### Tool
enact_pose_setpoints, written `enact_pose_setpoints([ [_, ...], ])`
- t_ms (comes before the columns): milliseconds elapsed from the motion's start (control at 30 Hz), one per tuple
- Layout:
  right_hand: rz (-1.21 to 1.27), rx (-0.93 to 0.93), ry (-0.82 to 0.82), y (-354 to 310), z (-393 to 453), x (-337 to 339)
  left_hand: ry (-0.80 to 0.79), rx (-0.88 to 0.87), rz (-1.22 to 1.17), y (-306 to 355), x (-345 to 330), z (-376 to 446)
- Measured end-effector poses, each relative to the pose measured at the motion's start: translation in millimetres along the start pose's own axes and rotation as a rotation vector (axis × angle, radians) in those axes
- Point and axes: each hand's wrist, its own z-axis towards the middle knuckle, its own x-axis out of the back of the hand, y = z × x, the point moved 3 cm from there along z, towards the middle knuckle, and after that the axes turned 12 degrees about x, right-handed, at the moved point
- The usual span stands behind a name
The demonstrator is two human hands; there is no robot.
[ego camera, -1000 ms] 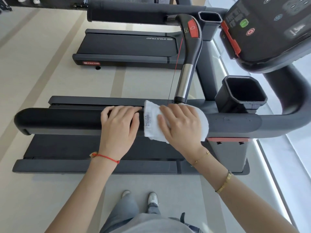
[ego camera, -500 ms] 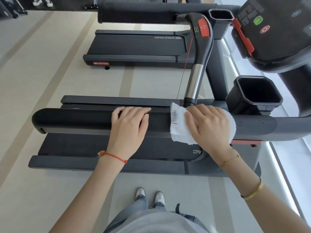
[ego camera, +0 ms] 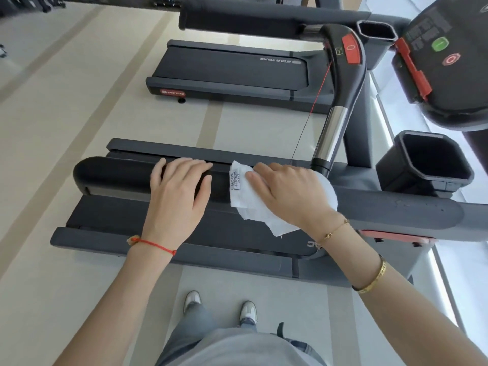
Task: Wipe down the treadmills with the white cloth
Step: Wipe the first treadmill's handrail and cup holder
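A dark padded handrail of the near treadmill runs across the middle of the head view. My left hand rests flat on top of the rail, fingers draped over it and holding nothing. Just to its right, my right hand presses the white cloth onto the rail with straight fingers. The cloth's tag edge faces my left hand, and a loose corner hangs below the rail. A small gap of bare rail separates the cloth from my left hand.
A chrome-and-black grip with a red button rises from the rail just right of the cloth. A black cup holder and the console lie to the right. A second treadmill stands beyond. My shoes are on the pale floor.
My right hand slid the cloth right along the rail, then back left toward my left hand. The left hand stayed in place on the rail. The view shifted.
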Motion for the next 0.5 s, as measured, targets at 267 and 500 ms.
enact_pose_setpoints([
  [267,0.341,0.06,-0.176,-35.1,68.6,-11.3,0.039,0.0,0.013,-57.9,18.3,13.5],
  [500,0.298,0.113,-0.125,-103.7,126.7,-17.5,0.042,0.019,-0.011,-121.8,39.2,28.6],
])
